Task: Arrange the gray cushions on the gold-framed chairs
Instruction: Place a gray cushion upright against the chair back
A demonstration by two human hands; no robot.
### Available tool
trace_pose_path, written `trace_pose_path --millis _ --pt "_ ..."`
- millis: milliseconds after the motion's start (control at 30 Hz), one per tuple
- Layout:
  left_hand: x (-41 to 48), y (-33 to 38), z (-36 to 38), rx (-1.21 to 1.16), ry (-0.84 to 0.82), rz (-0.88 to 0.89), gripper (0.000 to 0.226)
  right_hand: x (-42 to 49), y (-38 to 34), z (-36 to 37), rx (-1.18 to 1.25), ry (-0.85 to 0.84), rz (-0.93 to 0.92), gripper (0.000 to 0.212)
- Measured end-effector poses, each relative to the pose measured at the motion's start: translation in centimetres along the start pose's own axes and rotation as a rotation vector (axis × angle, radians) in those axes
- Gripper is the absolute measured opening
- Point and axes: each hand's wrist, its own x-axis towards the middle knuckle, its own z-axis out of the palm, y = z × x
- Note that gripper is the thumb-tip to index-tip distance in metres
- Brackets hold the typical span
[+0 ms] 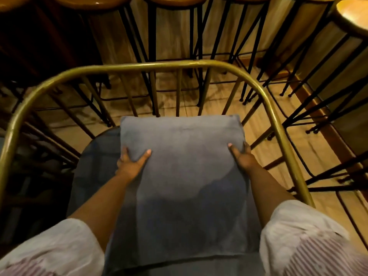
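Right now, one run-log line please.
both hands grip gray cushion sides | cushion over gold-framed chair seat | stools behind

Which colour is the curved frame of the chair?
Gold, brass-like: the chair frame shows best in the head view.

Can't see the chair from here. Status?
Left hand, right hand both gripping cushion. Cushion over chair seat. Nothing in the way.
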Motion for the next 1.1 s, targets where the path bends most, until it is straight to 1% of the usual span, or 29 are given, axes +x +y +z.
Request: trace_pose_path --millis 67,133,233,267,333,400,500,567,633,800,967,1100 --pt "1.4 -0.7 0.7 -0.041 0.005 -0.026 0.106 1.0 0.7 0.1 0.095 -0.019 -0.019 0.088" --pt "2.3 -1.6 0.6 -0.13 -0.012 -0.013 0.112 1.6 1.3 0.0 0.152 -0.048 -0.036 0.086" --pt "2.3 -3.4 0.1 -0.296 -0.04 -0.011 0.116 1.7 2.2 0.0 0.169 -0.057 -0.092 0.084" --pt "2.1 -4.0 0.1 -0.318 -0.045 -0.019 0.114 1.7 2.4 0.0 0.165 -0.06 -0.109 0.084" --pt "1.4 -5.2 0.1 -0.299 -0.045 -0.035 0.1 1.1 2.6 0.0 0.16 -0.075 -0.127 0.084" --pt "0.4 -5.6 -0.1 -0.27 -0.028 -0.006 0.093 0.0 2.3 -0.1 0.167 -0.087 -0.164 0.082" --pt "-2.3 -5.0 -0.8 -0.258 -0.013 0.095 0.096 -2.2 1.5 -0.5 0.161 -0.097 -0.225 0.091" --pt "-4.7 -4.9 -1.7 -0.295 -0.016 0.149 0.101 -4.3 1.1 -0.8 0.139 -0.086 -0.251 0.099" --pt "-7.0 -5.1 -2.7 -0.32 -0.013 0.171 0.106 -6.2 0.9 -1.2 0.151 -0.067 -0.285 0.094" --pt "-11.1 -6.8 -4.9 -0.306 0.052 0.156 0.089 -10.4 1.1 -1.5 0.141 -0.097 -0.339 0.087" --pt "-13.1 -9.2 -5.5 -0.262 0.076 0.129 0.084 -12.6 3.1 -0.6 0.14 -0.154 -0.297 0.091" --pt "-13.2 -11.7 -4.5 -0.251 0.035 0.066 0.085 -12.4 5.6 0.1 0.105 -0.139 -0.239 0.09"
